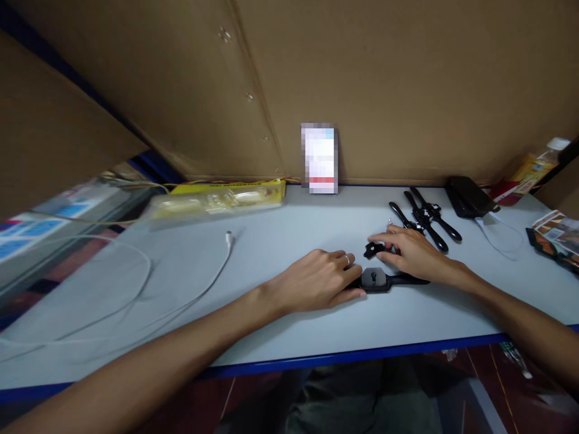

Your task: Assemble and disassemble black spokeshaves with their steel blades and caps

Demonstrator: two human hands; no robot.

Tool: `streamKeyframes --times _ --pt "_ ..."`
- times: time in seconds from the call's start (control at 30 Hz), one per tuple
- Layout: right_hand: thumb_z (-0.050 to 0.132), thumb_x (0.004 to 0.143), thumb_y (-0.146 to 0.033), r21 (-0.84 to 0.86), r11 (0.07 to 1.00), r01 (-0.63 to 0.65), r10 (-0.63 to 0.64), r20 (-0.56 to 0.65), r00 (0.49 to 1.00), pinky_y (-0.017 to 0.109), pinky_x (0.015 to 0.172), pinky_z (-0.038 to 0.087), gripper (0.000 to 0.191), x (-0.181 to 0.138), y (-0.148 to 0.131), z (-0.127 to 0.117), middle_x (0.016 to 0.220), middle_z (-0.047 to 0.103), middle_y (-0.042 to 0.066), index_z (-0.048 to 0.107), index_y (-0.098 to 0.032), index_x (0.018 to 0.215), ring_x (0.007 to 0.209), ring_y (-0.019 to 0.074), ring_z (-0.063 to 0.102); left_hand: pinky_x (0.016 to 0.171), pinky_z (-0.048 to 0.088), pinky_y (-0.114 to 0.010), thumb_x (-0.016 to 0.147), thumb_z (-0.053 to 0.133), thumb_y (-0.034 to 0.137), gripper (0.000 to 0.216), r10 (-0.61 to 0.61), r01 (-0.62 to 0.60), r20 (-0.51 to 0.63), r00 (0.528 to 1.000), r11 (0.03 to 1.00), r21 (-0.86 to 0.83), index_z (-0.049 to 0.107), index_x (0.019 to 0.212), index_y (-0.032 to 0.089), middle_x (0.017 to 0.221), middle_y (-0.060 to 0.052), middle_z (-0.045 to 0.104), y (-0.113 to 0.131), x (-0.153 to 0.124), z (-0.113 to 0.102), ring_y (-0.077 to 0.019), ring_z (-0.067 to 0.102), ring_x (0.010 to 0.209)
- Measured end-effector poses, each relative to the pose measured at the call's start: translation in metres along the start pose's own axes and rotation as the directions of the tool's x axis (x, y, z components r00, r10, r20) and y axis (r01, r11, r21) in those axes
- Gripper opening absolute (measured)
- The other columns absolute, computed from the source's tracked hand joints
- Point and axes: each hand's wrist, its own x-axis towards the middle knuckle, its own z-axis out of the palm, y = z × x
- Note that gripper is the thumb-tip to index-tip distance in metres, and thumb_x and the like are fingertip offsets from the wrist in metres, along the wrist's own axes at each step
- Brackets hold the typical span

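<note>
A black spokeshave (pixel 408 280) lies flat across the table near the front, a grey blade (pixel 373 278) with a dark screw at its centre. My left hand (pixel 320 278) is closed around its left handle, the thumb along the lower edge; that handle is mostly hidden. Just behind the blade, my right hand (pixel 414 252) pinches a small black cap plate (pixel 373 249) with a hole, held apart from the spokeshave. Several more black spokeshaves (pixel 427 220) lie side by side beyond my right hand, one partly covered by it.
A lit phone (pixel 322 160) leans on the cardboard wall. A white cable (pixel 221 265) curls over the left side, below a clear plastic packet (pixel 217 200). At the right are a black case (pixel 468 197), a drink bottle (pixel 540 163) and a printed packet (pixel 558 235). The table's blue edge (pixel 316 360) runs in front.
</note>
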Motion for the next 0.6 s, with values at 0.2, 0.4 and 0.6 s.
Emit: streamKeyframes --times 0.2,0.4,0.6 --pt "0.074 0.076 -0.017 0.198 0.975 -0.104 0.091 0.074 0.993 0.028 0.065 0.039 0.014 0.0039 0.0017 -0.0028 0.075 0.060 -0.001 0.062 -0.020 0.083 0.069 0.0145 0.055 0.054 0.036 -0.030 0.105 0.031 0.052 0.048 -0.001 0.001 0.006 1.000 1.000 -0.005 0.059 0.090 0.017 0.083 -0.005 0.064 -0.0003 -0.0002 -0.0001 -0.0185 0.062 0.071" --pt "0.069 0.082 -0.021 0.246 0.966 -0.082 0.067 0.070 0.995 0.029 0.063 0.038 0.026 0.0034 0.0052 -0.0022 0.073 0.059 -0.004 0.064 -0.023 0.108 0.064 0.0131 0.053 0.055 0.037 -0.030 0.105 0.031 0.052 0.048 -0.003 0.003 0.013 1.000 1.000 -0.009 0.059 0.090 0.016 0.083 -0.005 0.063 -0.0005 -0.0008 0.0007 -0.0185 0.062 0.073" --pt "0.067 0.081 -0.020 0.215 0.974 -0.072 0.061 0.057 0.997 0.028 0.060 0.035 0.011 0.0024 0.0006 -0.0058 0.063 0.054 -0.004 0.060 -0.020 0.074 0.060 0.0121 0.048 0.053 0.036 -0.029 0.105 0.031 0.053 0.049 -0.004 0.004 -0.001 1.000 1.000 -0.001 0.060 0.091 0.017 0.082 -0.004 0.063 0.0002 0.0000 0.0001 -0.0176 0.062 0.072"
